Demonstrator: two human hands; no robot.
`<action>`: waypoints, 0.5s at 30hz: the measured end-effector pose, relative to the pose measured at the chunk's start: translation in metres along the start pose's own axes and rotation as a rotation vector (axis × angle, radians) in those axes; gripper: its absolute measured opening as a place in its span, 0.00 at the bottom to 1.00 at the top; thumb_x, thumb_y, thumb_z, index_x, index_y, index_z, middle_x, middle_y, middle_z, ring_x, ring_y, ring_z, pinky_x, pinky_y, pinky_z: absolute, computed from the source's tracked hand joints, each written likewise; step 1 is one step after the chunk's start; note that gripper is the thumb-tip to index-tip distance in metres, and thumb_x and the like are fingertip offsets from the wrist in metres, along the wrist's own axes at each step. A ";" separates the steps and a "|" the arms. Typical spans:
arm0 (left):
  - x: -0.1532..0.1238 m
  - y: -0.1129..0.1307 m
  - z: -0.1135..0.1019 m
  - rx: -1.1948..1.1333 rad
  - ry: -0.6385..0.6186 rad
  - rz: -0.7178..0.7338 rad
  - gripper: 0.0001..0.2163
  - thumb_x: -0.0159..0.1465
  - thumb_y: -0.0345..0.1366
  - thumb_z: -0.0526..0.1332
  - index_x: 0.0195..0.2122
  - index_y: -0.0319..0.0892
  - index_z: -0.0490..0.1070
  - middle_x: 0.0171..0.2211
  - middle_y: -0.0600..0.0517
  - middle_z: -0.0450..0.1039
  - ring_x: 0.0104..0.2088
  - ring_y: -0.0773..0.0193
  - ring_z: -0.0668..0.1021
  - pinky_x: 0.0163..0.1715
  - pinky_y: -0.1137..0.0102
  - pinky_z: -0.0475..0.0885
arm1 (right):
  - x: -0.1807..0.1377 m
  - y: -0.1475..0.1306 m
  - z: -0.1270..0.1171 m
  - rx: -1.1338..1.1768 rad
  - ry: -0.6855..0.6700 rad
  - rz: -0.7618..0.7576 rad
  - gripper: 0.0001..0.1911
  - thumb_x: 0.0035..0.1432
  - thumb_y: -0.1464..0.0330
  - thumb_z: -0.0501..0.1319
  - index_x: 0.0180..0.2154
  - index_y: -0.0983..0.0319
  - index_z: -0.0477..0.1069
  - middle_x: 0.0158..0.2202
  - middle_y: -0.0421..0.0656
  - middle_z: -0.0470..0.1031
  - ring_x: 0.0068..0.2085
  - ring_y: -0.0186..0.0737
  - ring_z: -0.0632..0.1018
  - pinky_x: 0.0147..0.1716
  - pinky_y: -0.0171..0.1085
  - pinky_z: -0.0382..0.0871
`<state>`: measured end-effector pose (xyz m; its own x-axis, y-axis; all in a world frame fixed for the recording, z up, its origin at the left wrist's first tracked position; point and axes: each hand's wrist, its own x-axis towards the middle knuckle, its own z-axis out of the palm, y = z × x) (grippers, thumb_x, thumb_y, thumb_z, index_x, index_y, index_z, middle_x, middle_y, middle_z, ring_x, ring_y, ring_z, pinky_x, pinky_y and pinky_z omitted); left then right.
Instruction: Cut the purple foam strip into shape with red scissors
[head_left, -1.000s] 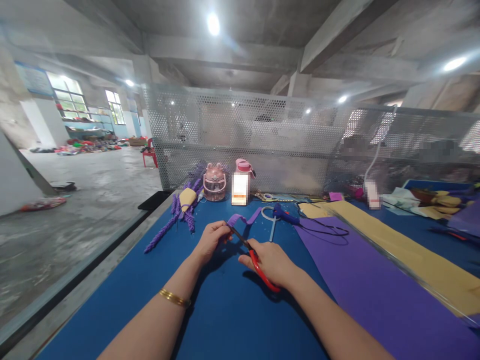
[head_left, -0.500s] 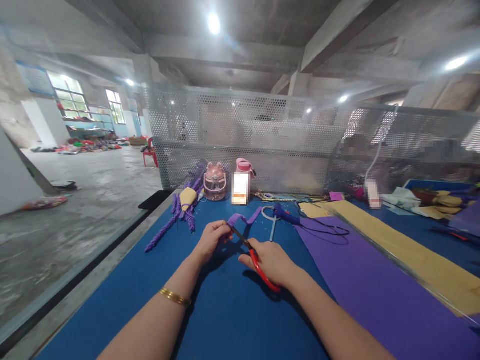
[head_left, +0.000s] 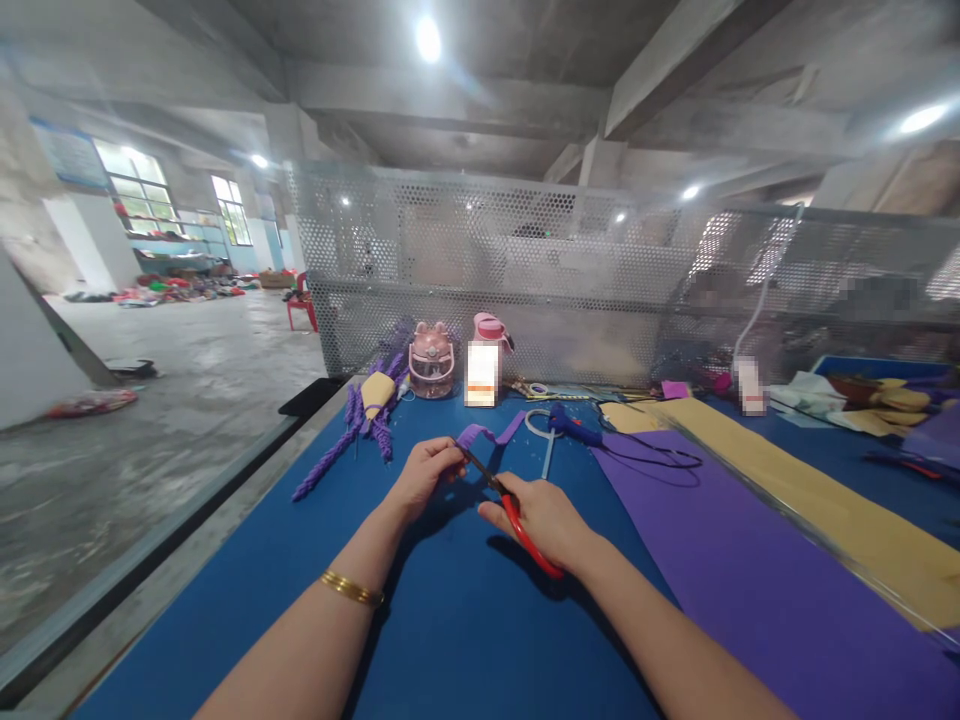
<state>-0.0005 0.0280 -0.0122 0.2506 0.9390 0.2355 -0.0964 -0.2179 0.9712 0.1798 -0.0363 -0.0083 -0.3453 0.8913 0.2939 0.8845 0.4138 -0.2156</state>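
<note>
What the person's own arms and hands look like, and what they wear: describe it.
The left hand and the right hand are gloveless. No sleeve shows on the left forearm or the right forearm. A shiny gold-coloured bangle, seemingly banded, circles the left one; the right shows no jewellery. Rings cannot be made out.

On the left arm [head_left: 289,650] we see a gold bracelet [head_left: 351,588], a bit above the left hand [head_left: 429,478]. It is yellow and shiny, and it goes round like a ring. Thin lines run along it, so to us it looks like a few bands side by side. The right arm [head_left: 667,620] is bare all the way to the right hand [head_left: 546,515]. We see both arms are thin low down and get wider higher up. The fingernails are too small for us to make out.
</note>
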 end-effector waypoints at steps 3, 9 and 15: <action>0.001 0.000 0.000 -0.035 -0.001 -0.011 0.07 0.50 0.35 0.60 0.18 0.39 0.68 0.16 0.54 0.68 0.17 0.72 0.64 0.19 0.74 0.57 | 0.001 0.000 0.003 -0.003 0.028 0.005 0.15 0.60 0.55 0.55 0.40 0.57 0.68 0.23 0.38 0.74 0.26 0.39 0.76 0.22 0.31 0.51; -0.001 0.002 0.000 -0.055 -0.005 -0.019 0.07 0.51 0.35 0.60 0.18 0.39 0.69 0.16 0.54 0.68 0.17 0.72 0.64 0.18 0.75 0.56 | 0.000 0.002 0.005 -0.039 0.083 -0.029 0.15 0.58 0.55 0.56 0.41 0.58 0.68 0.25 0.39 0.76 0.27 0.39 0.77 0.23 0.32 0.51; -0.001 0.003 -0.001 -0.014 -0.005 -0.027 0.07 0.51 0.36 0.60 0.18 0.40 0.69 0.16 0.54 0.67 0.16 0.72 0.64 0.17 0.75 0.56 | -0.001 0.001 0.001 -0.053 0.076 -0.041 0.18 0.57 0.52 0.56 0.41 0.58 0.67 0.26 0.40 0.76 0.28 0.40 0.77 0.24 0.32 0.51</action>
<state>-0.0017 0.0266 -0.0099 0.2578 0.9431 0.2099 -0.1033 -0.1891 0.9765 0.1802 -0.0364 -0.0094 -0.3586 0.8565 0.3713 0.8863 0.4373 -0.1527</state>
